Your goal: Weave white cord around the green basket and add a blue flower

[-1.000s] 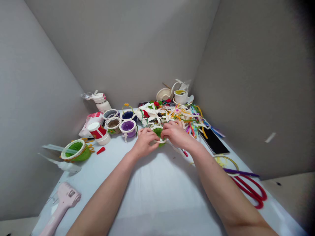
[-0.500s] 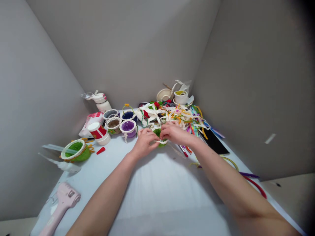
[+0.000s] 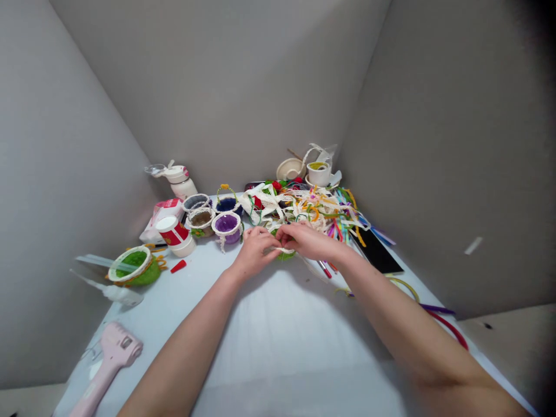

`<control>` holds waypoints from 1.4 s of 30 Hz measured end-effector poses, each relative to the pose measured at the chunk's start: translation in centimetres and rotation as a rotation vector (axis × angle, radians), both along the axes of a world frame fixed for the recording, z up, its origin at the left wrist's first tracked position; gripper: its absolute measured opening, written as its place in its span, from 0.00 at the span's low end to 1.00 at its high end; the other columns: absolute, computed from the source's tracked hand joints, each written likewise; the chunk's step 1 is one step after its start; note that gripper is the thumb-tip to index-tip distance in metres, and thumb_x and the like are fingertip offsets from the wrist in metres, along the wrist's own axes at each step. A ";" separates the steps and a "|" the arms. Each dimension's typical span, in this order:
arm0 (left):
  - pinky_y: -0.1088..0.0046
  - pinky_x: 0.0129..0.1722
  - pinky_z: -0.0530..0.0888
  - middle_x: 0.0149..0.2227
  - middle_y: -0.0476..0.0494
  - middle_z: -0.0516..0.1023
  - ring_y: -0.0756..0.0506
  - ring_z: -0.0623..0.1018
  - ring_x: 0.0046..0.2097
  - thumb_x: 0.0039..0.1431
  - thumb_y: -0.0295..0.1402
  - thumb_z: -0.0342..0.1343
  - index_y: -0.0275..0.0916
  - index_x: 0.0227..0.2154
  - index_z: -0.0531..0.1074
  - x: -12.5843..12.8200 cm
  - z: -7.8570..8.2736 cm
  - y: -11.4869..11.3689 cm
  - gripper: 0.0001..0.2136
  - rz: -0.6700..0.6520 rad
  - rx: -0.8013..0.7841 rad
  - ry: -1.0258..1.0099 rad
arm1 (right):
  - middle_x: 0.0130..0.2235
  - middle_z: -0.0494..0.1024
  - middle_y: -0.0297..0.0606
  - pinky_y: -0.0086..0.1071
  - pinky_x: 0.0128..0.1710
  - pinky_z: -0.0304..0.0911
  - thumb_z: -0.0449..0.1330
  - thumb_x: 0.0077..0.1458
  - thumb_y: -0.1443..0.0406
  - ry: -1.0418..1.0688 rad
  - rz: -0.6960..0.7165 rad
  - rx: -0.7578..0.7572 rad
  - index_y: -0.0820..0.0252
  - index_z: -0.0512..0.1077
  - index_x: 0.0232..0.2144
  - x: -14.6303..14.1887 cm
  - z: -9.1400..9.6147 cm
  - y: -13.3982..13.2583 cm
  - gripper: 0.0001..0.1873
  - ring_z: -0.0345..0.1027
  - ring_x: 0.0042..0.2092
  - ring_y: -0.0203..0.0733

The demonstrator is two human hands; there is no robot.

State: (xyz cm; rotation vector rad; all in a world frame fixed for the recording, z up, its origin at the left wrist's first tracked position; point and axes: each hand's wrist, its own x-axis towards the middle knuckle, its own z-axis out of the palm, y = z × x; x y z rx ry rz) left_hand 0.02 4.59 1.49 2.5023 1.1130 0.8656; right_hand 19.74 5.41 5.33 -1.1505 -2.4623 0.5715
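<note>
A small green basket (image 3: 284, 256) with a white trim round its rim sits between my hands, mostly covered by them. My left hand (image 3: 257, 250) is closed on its left side, thumb and fingers at the rim. From the right, my right hand (image 3: 302, 238) pinches at the white lace trim (image 3: 284, 251) along that rim. The fingertips of both hands nearly meet, and they hide the inside of the basket. Just beyond lies a tangled heap of white lace and coloured strips (image 3: 317, 208).
On the left stand a purple basket (image 3: 226, 225), a red-and-white cup (image 3: 174, 231), a larger green basket (image 3: 141, 269) and a pink glue gun (image 3: 115, 353). A black tablet-like slab (image 3: 377, 252) lies right, near a red strip (image 3: 452, 329). A white bottle (image 3: 182, 184) stands behind.
My right hand has shifted slightly left along the rim, closer to my left hand. My left hand stays in place on the basket.
</note>
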 end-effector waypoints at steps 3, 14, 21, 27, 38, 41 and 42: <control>0.59 0.49 0.60 0.36 0.47 0.80 0.42 0.70 0.46 0.59 0.33 0.58 0.44 0.34 0.78 0.0 0.1 0.0 0.04 0.016 -0.007 0.005 | 0.35 0.78 0.32 0.35 0.46 0.50 0.55 0.55 0.75 0.019 -0.035 0.081 0.56 0.72 0.37 0.3 0.0 -0.7 0.11 0.68 0.41 0.41; 0.59 0.51 0.59 0.37 0.46 0.80 0.42 0.70 0.47 0.60 0.36 0.57 0.44 0.35 0.78 0.0 0.1 -0.1 0.06 0.020 -0.027 -0.003 | 0.37 0.76 0.37 0.39 0.47 0.48 0.53 0.64 0.67 -0.003 -0.132 0.711 0.55 0.74 0.40 0.3 -4.9 -4.7 0.09 0.64 0.42 0.41; 0.58 0.50 0.59 0.36 0.47 0.80 0.42 0.70 0.46 0.59 0.33 0.57 0.43 0.33 0.78 0.4 0.0 -0.4 0.05 0.036 0.003 -0.024 | 0.39 0.79 0.38 0.39 0.45 0.54 0.50 0.65 0.68 0.056 -0.082 0.638 0.54 0.75 0.37 -0.1 -5.7 -4.6 0.13 0.68 0.41 0.41; 0.57 0.50 0.58 0.35 0.47 0.81 0.41 0.70 0.46 0.60 0.33 0.56 0.43 0.31 0.77 0.5 -0.1 -0.4 0.05 0.091 0.009 -0.046 | 0.39 0.80 0.40 0.39 0.40 0.63 0.49 0.64 0.68 0.233 0.041 0.567 0.54 0.73 0.36 -1.4 -6.5 -5.5 0.12 0.71 0.42 0.43; 0.58 0.50 0.57 0.35 0.49 0.80 0.41 0.69 0.47 0.58 0.33 0.58 0.43 0.31 0.76 0.6 -0.3 -0.5 0.03 0.080 0.039 -0.028 | 0.31 0.75 0.36 0.31 0.34 0.65 0.49 0.63 0.70 0.510 -0.095 0.421 0.56 0.67 0.34 -0.7 -7.5 -6.3 0.08 0.68 0.33 0.38; 0.57 0.51 0.57 0.37 0.48 0.80 0.41 0.69 0.48 0.58 0.34 0.59 0.43 0.33 0.76 0.5 -0.1 -0.5 0.03 0.072 0.029 -0.012 | 0.31 0.75 0.36 0.33 0.35 0.65 0.52 0.62 0.67 0.550 -0.214 0.353 0.56 0.67 0.33 -0.6 -7.4 -6.3 0.06 0.69 0.34 0.39; 0.58 0.51 0.58 0.39 0.47 0.80 0.41 0.69 0.49 0.57 0.35 0.59 0.43 0.35 0.75 0.4 0.0 -0.6 0.04 0.060 0.026 -0.008 | 0.32 0.75 0.36 0.33 0.36 0.65 0.53 0.62 0.66 0.574 -0.265 0.320 0.56 0.67 0.33 -0.6 -7.4 -6.2 0.05 0.70 0.34 0.39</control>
